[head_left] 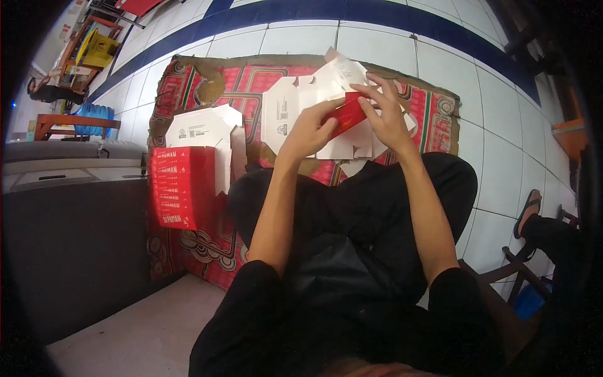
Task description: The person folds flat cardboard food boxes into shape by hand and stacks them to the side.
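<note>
A: Where is the red carton piece [348, 118]?

B: Up between both hands, over the patterned mat [235, 78], just beyond the person's folded legs [440, 185].

A: How is the left hand [312, 131] set?

B: Clamped on the left end of the piece, thumb on the near side and index finger along the upper edge. The other fingers are mostly hidden.

A: And the right hand [384, 113]?

B: At the opposite end. Its thumb touches the piece and the fingers spread above it; whether they grip it, I can't tell.

A: What lies around them?

B: Flat white cartons [281, 110], overlapping on the mat under and beside the hands, some with dark print. Off to the left is a stack of red cartons [182, 185] with white lettering, and white card [204, 129] with a printed mark sits next to it.

A: Anything past the mat?

B: White floor tiles [380, 47], and on the right someone's sandalled foot [532, 208].
</note>
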The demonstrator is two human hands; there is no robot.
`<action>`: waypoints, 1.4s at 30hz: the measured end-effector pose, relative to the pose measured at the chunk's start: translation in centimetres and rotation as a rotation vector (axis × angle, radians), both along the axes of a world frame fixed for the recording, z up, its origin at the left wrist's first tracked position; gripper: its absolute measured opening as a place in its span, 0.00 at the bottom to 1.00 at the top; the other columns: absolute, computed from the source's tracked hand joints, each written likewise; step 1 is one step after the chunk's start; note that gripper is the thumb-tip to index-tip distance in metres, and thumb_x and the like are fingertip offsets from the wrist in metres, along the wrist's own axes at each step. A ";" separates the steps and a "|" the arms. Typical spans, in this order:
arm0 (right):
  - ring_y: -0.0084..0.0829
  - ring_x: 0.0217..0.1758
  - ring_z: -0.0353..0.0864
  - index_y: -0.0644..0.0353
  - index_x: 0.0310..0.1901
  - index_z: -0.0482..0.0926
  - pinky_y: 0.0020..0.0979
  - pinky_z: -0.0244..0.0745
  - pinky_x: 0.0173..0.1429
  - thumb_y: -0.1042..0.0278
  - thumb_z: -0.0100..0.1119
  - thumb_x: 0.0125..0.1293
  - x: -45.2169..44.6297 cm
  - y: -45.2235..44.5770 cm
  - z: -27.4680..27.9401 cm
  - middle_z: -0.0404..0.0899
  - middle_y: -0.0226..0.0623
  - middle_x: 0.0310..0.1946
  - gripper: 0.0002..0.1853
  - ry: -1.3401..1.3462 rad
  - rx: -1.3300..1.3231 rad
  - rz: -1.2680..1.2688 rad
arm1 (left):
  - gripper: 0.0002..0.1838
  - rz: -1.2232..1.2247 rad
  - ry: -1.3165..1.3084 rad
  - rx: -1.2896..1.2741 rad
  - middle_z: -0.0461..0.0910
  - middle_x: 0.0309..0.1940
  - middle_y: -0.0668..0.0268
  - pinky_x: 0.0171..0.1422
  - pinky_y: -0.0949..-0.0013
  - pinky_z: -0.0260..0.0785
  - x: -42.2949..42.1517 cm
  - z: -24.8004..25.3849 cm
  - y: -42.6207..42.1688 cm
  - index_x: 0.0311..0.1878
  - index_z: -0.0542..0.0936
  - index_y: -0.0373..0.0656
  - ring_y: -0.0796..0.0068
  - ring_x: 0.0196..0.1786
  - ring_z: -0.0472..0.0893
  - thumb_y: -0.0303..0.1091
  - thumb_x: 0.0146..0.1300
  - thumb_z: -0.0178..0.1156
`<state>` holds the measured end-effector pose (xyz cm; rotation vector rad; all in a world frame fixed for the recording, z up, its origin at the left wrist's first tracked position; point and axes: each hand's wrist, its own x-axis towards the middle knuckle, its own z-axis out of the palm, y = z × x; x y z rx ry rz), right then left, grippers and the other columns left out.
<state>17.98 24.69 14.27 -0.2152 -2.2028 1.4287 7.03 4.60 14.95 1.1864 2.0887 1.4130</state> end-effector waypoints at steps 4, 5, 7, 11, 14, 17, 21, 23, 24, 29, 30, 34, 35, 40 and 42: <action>0.40 0.65 0.88 0.59 0.60 0.87 0.39 0.87 0.64 0.65 0.64 0.81 -0.4 1.6 -2.0 0.81 0.47 0.66 0.13 -0.146 -0.076 0.021 | 0.22 0.053 -0.193 -0.075 0.92 0.43 0.53 0.55 0.59 0.81 -0.1 1.3 -0.5 0.70 0.83 0.37 0.63 0.44 0.91 0.31 0.76 0.61; 0.40 0.65 0.88 0.59 0.60 0.87 0.39 0.87 0.64 0.65 0.64 0.81 -0.5 1.7 -2.3 0.81 0.47 0.66 0.13 -0.147 -0.076 0.021 | 0.22 0.053 -0.194 -0.075 0.92 0.43 0.53 0.55 0.59 0.81 -0.5 0.8 -0.7 0.70 0.83 0.37 0.63 0.44 0.91 0.31 0.76 0.61; 0.29 0.60 0.88 0.61 0.64 0.84 0.33 0.89 0.62 0.65 0.58 0.87 -0.7 2.0 -3.0 0.85 0.37 0.58 0.14 -0.073 -0.507 -0.173 | 0.16 0.288 -0.063 0.002 0.92 0.39 0.57 0.49 0.61 0.80 -1.6 0.0 -0.6 0.63 0.88 0.39 0.68 0.40 0.90 0.34 0.77 0.67; 0.29 0.57 0.88 0.62 0.64 0.83 0.33 0.89 0.60 0.65 0.61 0.85 -0.6 1.5 -2.6 0.84 0.34 0.58 0.15 -0.061 -0.509 0.007 | 0.10 0.325 0.000 0.027 0.92 0.37 0.64 0.47 0.72 0.78 -1.8 -0.2 -0.6 0.54 0.91 0.35 0.81 0.41 0.87 0.30 0.76 0.70; 0.37 0.53 0.91 0.60 0.62 0.85 0.33 0.87 0.57 0.64 0.67 0.79 -0.1 0.1 -1.3 0.83 0.43 0.59 0.16 -0.080 0.049 0.100 | 0.10 0.278 -0.059 -0.036 0.93 0.38 0.63 0.45 0.71 0.79 -1.4 0.4 -0.7 0.53 0.92 0.35 0.80 0.40 0.87 0.31 0.75 0.72; 0.43 0.54 0.90 0.59 0.61 0.86 0.38 0.87 0.57 0.65 0.71 0.74 -0.5 -0.5 -2.3 0.83 0.47 0.55 0.18 -0.062 0.021 0.019 | 0.11 0.267 -0.130 -0.063 0.94 0.38 0.62 0.43 0.70 0.80 -1.1 0.8 -0.9 0.54 0.94 0.37 0.80 0.38 0.87 0.31 0.74 0.73; 0.36 0.52 0.90 0.59 0.60 0.88 0.31 0.89 0.46 0.70 0.73 0.74 -0.6 -1.5 -2.3 0.83 0.43 0.53 0.16 -0.063 -0.018 -0.287 | 0.11 0.254 -0.118 -0.050 0.94 0.38 0.61 0.43 0.70 0.80 -1.7 0.4 -1.1 0.55 0.94 0.38 0.80 0.37 0.87 0.31 0.74 0.73; 0.36 0.51 0.91 0.60 0.59 0.89 0.31 0.89 0.45 0.70 0.73 0.74 -0.4 -1.6 -2.6 0.83 0.44 0.53 0.14 -0.040 0.071 -0.211 | 0.14 0.232 -0.099 -0.115 0.96 0.43 0.56 0.46 0.68 0.81 -1.6 0.8 -1.1 0.56 0.93 0.38 0.75 0.39 0.91 0.34 0.72 0.73; 0.36 0.51 0.91 0.60 0.57 0.90 0.31 0.89 0.44 0.70 0.73 0.74 -0.3 -1.6 -2.8 0.83 0.46 0.53 0.13 -0.017 0.158 -0.135 | 0.14 0.233 -0.101 -0.115 0.96 0.43 0.56 0.46 0.68 0.81 -1.4 0.9 -1.1 0.56 0.93 0.38 0.75 0.39 0.91 0.34 0.72 0.73; 0.51 0.57 0.88 0.53 0.61 0.92 0.43 0.85 0.59 0.66 0.72 0.73 -0.5 -1.9 -3.4 0.85 0.49 0.51 0.17 -0.101 0.093 0.030 | 0.13 0.221 -0.096 -0.043 0.95 0.44 0.57 0.48 0.67 0.82 -0.9 0.6 -1.2 0.56 0.93 0.37 0.74 0.41 0.91 0.32 0.72 0.73; 0.51 0.60 0.87 0.51 0.64 0.90 0.43 0.85 0.61 0.64 0.71 0.74 -0.6 -1.8 -3.3 0.84 0.50 0.55 0.19 -0.110 0.052 0.082 | 0.13 0.227 -0.093 -0.044 0.95 0.44 0.57 0.48 0.67 0.82 -0.9 0.4 -1.1 0.56 0.93 0.37 0.74 0.41 0.91 0.32 0.72 0.73; 0.43 0.64 0.88 0.49 0.73 0.85 0.37 0.89 0.58 0.61 0.72 0.77 -0.2 -2.4 -0.7 0.76 0.54 0.72 0.25 -0.083 0.072 0.144 | 0.12 0.276 0.082 0.073 0.94 0.43 0.56 0.47 0.64 0.82 -1.1 0.8 -1.1 0.54 0.93 0.38 0.67 0.42 0.93 0.31 0.71 0.74; 0.43 0.70 0.84 0.49 0.77 0.82 0.39 0.87 0.63 0.60 0.71 0.77 -0.2 -2.4 -0.8 0.71 0.54 0.77 0.28 -0.038 0.148 0.123 | 0.11 0.303 0.178 0.048 0.94 0.42 0.55 0.47 0.62 0.82 -1.1 1.2 -1.3 0.53 0.93 0.39 0.63 0.42 0.93 0.30 0.70 0.74; 0.49 0.77 0.78 0.57 0.74 0.81 0.43 0.82 0.70 0.61 0.69 0.78 -0.9 -2.5 -2.8 0.68 0.57 0.80 0.26 0.021 0.022 0.037 | 0.10 0.421 0.697 0.024 0.94 0.44 0.58 0.52 0.61 0.83 -4.5 3.5 -3.1 0.51 0.94 0.44 0.59 0.46 0.91 0.31 0.67 0.76; 0.58 0.79 0.74 0.68 0.65 0.81 0.52 0.75 0.78 0.63 0.72 0.73 -1.1 -1.4 -6.1 0.64 0.61 0.81 0.25 0.004 0.479 0.002 | 0.10 0.517 0.859 0.014 0.94 0.42 0.59 0.55 0.58 0.82 -8.0 4.2 -4.8 0.50 0.94 0.45 0.59 0.44 0.91 0.33 0.67 0.77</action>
